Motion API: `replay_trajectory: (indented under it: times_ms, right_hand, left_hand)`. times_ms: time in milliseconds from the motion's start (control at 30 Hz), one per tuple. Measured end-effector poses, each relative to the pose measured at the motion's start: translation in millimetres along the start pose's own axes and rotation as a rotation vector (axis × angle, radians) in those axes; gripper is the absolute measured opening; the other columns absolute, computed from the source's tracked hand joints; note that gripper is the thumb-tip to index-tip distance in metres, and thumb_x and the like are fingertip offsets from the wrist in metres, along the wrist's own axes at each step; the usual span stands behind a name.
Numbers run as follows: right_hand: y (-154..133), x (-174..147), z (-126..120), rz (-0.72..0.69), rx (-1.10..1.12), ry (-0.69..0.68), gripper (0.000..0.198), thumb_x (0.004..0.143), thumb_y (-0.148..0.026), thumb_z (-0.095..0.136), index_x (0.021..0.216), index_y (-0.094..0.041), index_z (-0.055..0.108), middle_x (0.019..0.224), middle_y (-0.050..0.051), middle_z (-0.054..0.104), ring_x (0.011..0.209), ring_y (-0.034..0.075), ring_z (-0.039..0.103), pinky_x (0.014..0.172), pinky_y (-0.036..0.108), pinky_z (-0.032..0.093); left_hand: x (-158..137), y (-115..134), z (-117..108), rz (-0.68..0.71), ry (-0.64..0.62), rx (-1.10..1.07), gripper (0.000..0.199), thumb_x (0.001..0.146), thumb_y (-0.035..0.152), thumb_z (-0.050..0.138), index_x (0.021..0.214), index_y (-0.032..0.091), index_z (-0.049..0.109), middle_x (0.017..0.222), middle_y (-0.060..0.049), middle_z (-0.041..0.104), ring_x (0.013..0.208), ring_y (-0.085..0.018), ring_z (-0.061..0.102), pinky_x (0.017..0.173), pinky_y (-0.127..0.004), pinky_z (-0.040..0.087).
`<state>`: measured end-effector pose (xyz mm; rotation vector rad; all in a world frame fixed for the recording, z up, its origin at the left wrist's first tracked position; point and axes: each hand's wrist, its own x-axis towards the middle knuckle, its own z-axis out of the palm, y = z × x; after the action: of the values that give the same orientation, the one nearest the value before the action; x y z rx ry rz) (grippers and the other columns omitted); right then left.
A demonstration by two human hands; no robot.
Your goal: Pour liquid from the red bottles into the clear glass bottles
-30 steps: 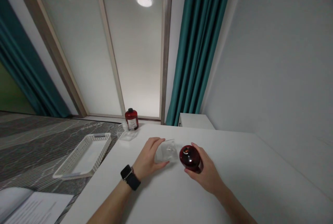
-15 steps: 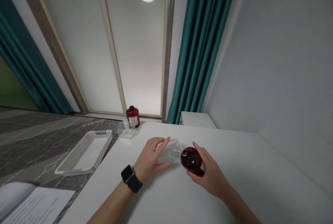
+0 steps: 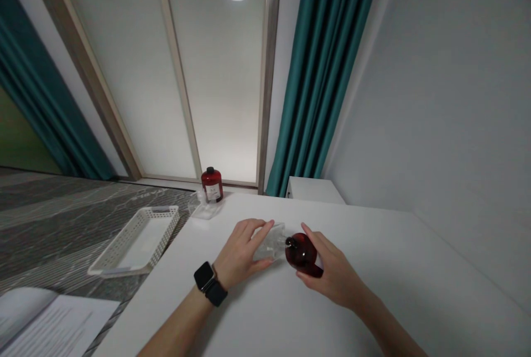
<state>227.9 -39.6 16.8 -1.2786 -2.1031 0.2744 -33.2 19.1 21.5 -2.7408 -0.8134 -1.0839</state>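
Note:
A dark red bottle (image 3: 302, 254) is gripped by my right hand (image 3: 332, 271), its uncapped neck tipped left. That neck meets, or nearly meets, the mouth of a clear glass or plastic bottle (image 3: 274, 243) on the white table (image 3: 257, 318). My left hand (image 3: 243, 249), with a black watch (image 3: 205, 277) on the wrist, curls thumb and fingers around the clear bottle. Whether liquid is flowing cannot be made out.
Another red bottle (image 3: 212, 186) with a black cap and white label stands at the table's far left corner, beside clear items (image 3: 203, 205). Left of the table are a white basket (image 3: 135, 243) and an open book (image 3: 70, 324). A white cabinet (image 3: 315, 191) stands beyond.
My right hand has moved slightly left and tilted the dark red bottle further, bringing its neck to the clear bottle's mouth. My left hand stays nearly still.

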Motion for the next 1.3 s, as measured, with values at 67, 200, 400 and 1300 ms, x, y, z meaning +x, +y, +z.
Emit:
replay_trajectory:
  times_ms: [67, 200, 400, 1300]
  right_hand:
    - [-1.0, 1.3, -0.7, 0.000, 0.007, -0.012, 0.094, 0.075, -0.021, 0.071, 0.154, -0.026, 0.020, 0.119, 0.010, 0.060, 0.105, 0.026, 0.061, 0.094, 0.041, 0.052]
    - [-3.4, 2.8, -3.7, -0.002, 0.003, -0.036, 0.093, 0.076, -0.021, 0.070, 0.154, -0.025, 0.019, 0.118, 0.011, 0.060, 0.103, 0.026, 0.061, 0.092, 0.041, 0.052]
    - [-3.3, -1.7, -7.6, 0.004, 0.002, -0.052, 0.093, 0.075, -0.019, 0.069, 0.153, -0.026, 0.019, 0.122, 0.012, 0.059, 0.106, 0.028, 0.061, 0.093, 0.044, 0.052]
    - [-4.1, -0.9, -38.5, -0.033, -0.089, -0.198, 0.100, 0.067, -0.015, 0.071, 0.155, -0.025, 0.024, 0.120, 0.012, 0.064, 0.104, 0.029, 0.063, 0.092, 0.046, 0.052]
  left_hand:
    - [0.5, 0.3, -0.1, -0.002, -0.003, 0.000, 0.088, 0.077, 0.026, 0.081, 0.150, 0.018, 0.033, 0.122, -0.016, 0.059, 0.110, -0.031, 0.055, 0.092, -0.047, 0.050]
    - [0.4, -0.1, 0.6, -0.023, -0.009, -0.025, 0.084, 0.079, 0.031, 0.078, 0.149, 0.020, 0.032, 0.122, -0.015, 0.058, 0.109, -0.032, 0.055, 0.092, -0.048, 0.050]
    - [0.3, 2.1, 0.7, -0.040, -0.008, -0.073, 0.082, 0.080, 0.030, 0.076, 0.149, 0.023, 0.031, 0.122, -0.015, 0.057, 0.110, -0.032, 0.055, 0.092, -0.049, 0.049]
    - [1.3, 9.7, 6.4, -0.147, -0.122, -0.357, 0.079, 0.071, 0.034, 0.085, 0.138, 0.022, 0.045, 0.124, -0.013, 0.061, 0.114, -0.030, 0.058, 0.099, -0.048, 0.050]
